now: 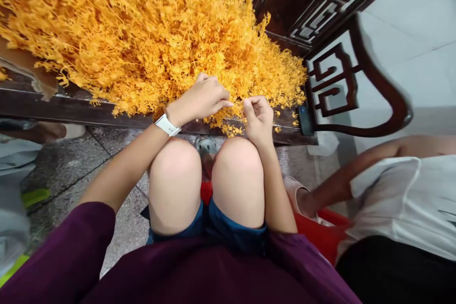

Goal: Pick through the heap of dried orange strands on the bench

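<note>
A large heap of yellow-orange artificial flower sprigs covers the dark wooden bench in front of my knees. At its near edge, my left hand is closed, with the thumb pointing right and the other fingers curled. My right hand is also closed, thumb against forefinger, just right of it with a small gap between them. Small yellow sprigs lie below and between the hands. Whatever sits between the fingertips of each hand is too small to make out. A white-banded watch is on my left wrist.
The bench has a carved back and a curved armrest at right. A dark phone-like object stands by the armrest. Another person in a white shirt sits close on my right; someone's foot shows at left.
</note>
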The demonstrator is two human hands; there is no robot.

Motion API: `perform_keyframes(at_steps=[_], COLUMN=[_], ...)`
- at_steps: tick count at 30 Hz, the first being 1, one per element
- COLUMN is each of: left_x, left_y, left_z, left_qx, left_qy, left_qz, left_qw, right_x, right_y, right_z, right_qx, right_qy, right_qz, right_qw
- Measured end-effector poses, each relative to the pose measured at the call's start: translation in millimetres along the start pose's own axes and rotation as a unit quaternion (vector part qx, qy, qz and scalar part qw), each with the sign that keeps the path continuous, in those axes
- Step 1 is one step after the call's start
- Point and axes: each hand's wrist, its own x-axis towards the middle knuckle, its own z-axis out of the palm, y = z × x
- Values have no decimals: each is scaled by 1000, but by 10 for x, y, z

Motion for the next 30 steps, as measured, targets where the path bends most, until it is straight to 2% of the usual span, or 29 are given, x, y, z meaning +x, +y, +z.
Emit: perform_keyframes(at_steps=[12,16,18,20,23,25,26,28,29,30], left_x=[16,73,115,178,326,452,516,636,684,719], left_y=[44,60,39,-24,-182,-265,-280,-240,-189,-126], left_z=[136,167,182,180,118,39,-4,-80,-107,-125], left_qx=[4,-2,-5,-6,13,22,23,28,36,45], left_qy=[14,5,13,34,74,77,72,64,67,74], left_qz=[-4,-13,-18,-22,-25,-42,-53,-68,-70,-67], left_qw=[1000,1000,1000,999,997,996,996,995,995,994], right_x=[-53,-34,-49,-103,-284,-449,-527,-632,-645,-624], right_y=[127,265,313,281,25,-219,-327,-450,-452,-411], right_z=[-7,-23,-38,-59,-124,-210,-265,-391,-458,-525], right_qx=[35,41,36,32,52,62,57,54,56,65], right_qy=[23,67,99,105,48,-9,-54,-190,-256,-293], right_qz=[25,9,-2,-13,-51,-81,-81,-57,-36,-16], right_qw=[999,997,994,994,996,995,994,979,964,954])
